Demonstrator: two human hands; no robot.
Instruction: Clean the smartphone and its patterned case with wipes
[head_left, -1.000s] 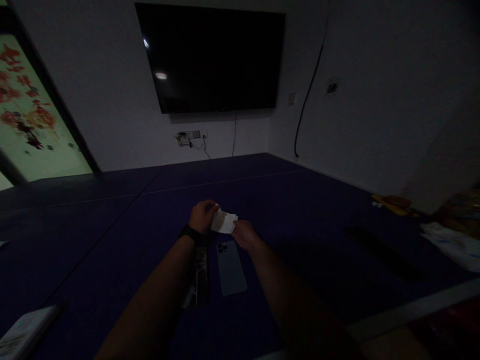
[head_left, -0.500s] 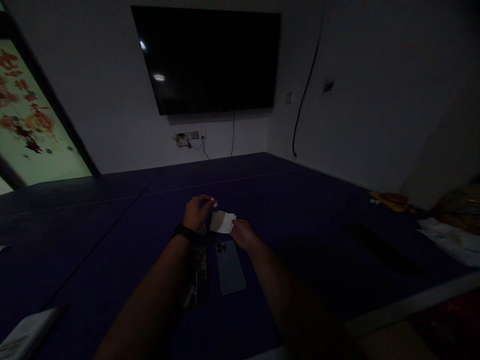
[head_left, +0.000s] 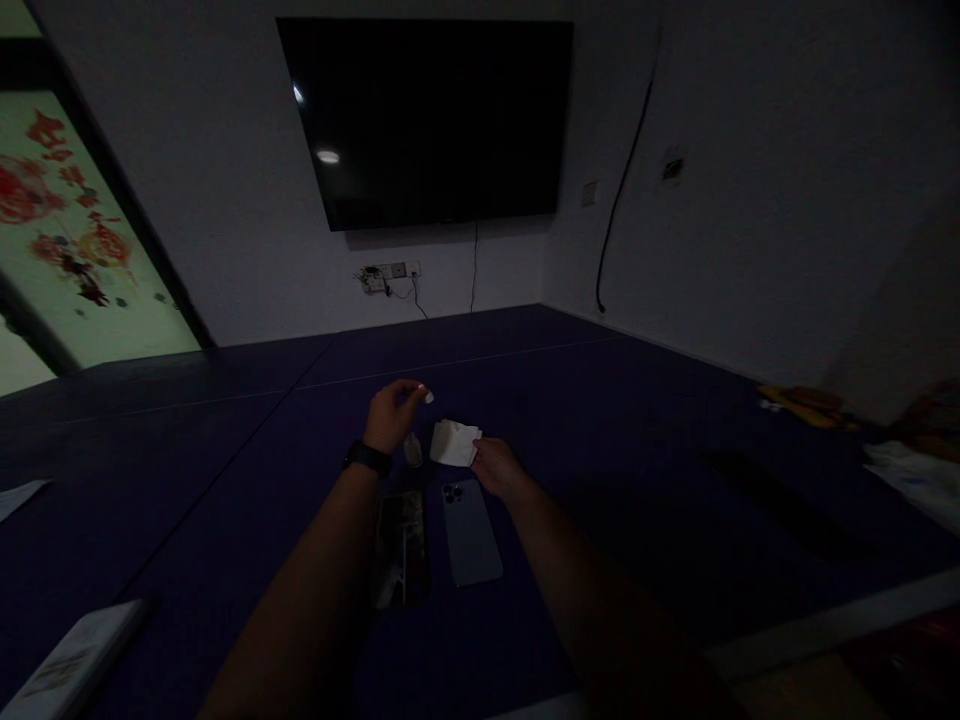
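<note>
From the head camera, your two hands are well apart over the purple surface (head_left: 600, 420). Your left hand (head_left: 391, 415) pinches a small white piece (head_left: 427, 396) between thumb and fingers, and you wear a dark wristband (head_left: 367, 457) on that arm. Your right hand (head_left: 496, 466) grips the right edge of a folded white sheet (head_left: 453, 444), which lies between your hands, just beyond the phone. The small piece is up and left of that sheet, with a gap between them.

Just below your left hand you have a small clear object (head_left: 413, 450), too dim to name. Nearer you, a grey-blue phone (head_left: 472, 540) lies with its camera lenses up, and just left of it is a dark, patterned flat object (head_left: 400, 550), partly shadowed; you cannot tell exactly what it is.

At your lower left sits a white box-like item (head_left: 75, 660). Off to your right are a long dark strip (head_left: 780, 503) and a crumpled white bag (head_left: 911, 480). Ahead of you, a black television (head_left: 442, 125) hangs on the wall (head_left: 225, 200).
</note>
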